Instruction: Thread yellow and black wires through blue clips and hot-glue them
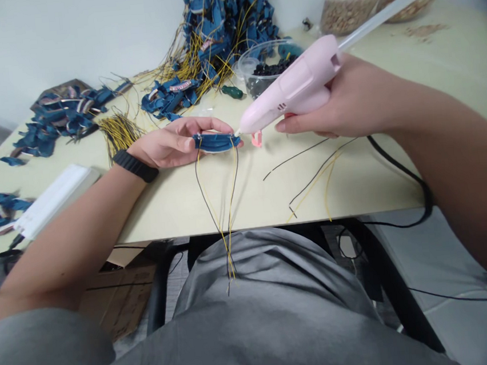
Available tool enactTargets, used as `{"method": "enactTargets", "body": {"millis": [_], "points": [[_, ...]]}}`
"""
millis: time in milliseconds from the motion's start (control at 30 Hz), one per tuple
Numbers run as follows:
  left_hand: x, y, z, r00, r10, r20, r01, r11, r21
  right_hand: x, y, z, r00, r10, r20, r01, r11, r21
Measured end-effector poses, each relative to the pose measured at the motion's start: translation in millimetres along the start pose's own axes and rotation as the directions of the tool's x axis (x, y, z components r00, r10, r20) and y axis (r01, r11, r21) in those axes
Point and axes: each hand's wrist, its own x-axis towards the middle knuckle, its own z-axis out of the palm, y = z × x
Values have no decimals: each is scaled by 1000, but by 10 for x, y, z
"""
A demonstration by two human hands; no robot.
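Observation:
Between the thumb and fingers of my left hand (175,144) is a blue plastic piece (217,142), held lengthwise. Black and yellow wires (227,230) come from both its ends and hang down over the table's front edge, meeting near my lap. My right hand (339,101) is wrapped round a pink glue gun (294,86) with a clear glue stick (382,17) in its back. The gun's nozzle points left, at the right end of the blue piece; whether they touch is too small to tell.
Blue pieces with wires are heaped at the back (229,29) and left (60,117). A clear tub of black parts (265,71), a green screwdriver handle (232,92), bags of tan bits (349,8), a white box (58,197) and loose wires (312,184) lie on the table (177,212). A black cable hangs at right.

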Motion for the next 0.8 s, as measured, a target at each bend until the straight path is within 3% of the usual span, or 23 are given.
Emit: {"method": "enactTargets", "body": {"millis": [133,467,567,800], "points": [[-6,29,36,1000,18,5,-18,1000,3,-28,-14,-41,994,70,85,-73,997,37],[-12,35,30,999,38,23,-38,999,14,-44,-16,-63,990,20,141,-38,991,127],[-40,50,77,998,60,-6,-60,998,-16,-35,4,-60,990,16,140,-32,993,113],[-23,84,88,1000,-6,-11,6,1000,0,-21,26,-50,993,26,114,-35,996,84]]}}
